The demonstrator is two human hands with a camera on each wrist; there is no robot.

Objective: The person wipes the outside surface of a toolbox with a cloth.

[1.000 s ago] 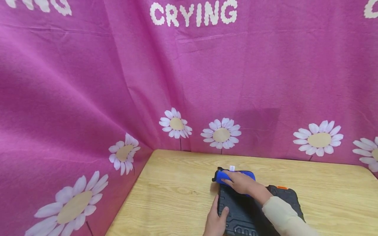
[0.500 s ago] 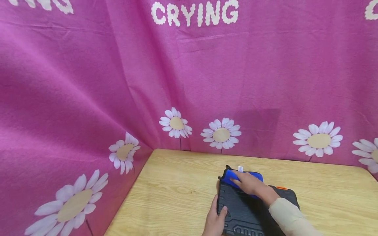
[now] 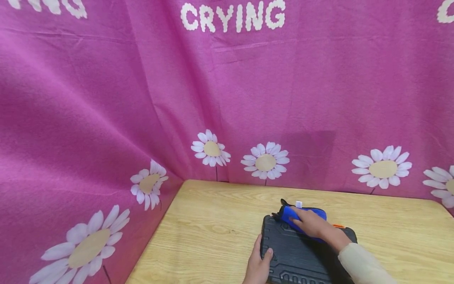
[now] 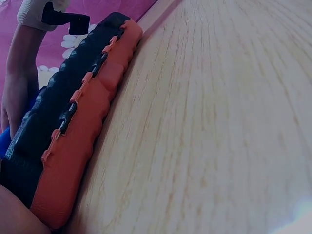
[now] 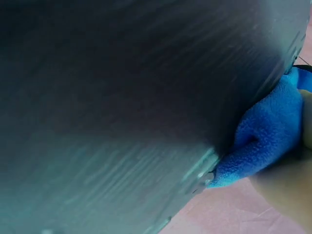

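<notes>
A black plastic case [image 3: 296, 256] with moulded ridges lies on the table; the left wrist view shows its orange lower half [image 4: 83, 131] and hinged edge. My left hand [image 3: 257, 265] grips the case's left edge, thumb on the lid and fingers along the side. At the far edge of the lid, my right hand [image 3: 313, 224] holds a fluffy blue cloth [image 3: 320, 213] with black trim and a white tag against the case. In the right wrist view the cloth [image 5: 270, 129] is bunched over the case's rim. The right fingertips are partly hidden.
The wood-grain table [image 3: 205, 228] extends to the left and right of the case. A pink curtain [image 3: 230, 98] with white daisies hangs behind and on the left. An orange latch piece [image 3: 338, 226] shows at the case's far side.
My right hand has slid the blue cloth to the right along the far edge of the case, uncovering its far left corner. The left hand stays nearly in place on the case.
</notes>
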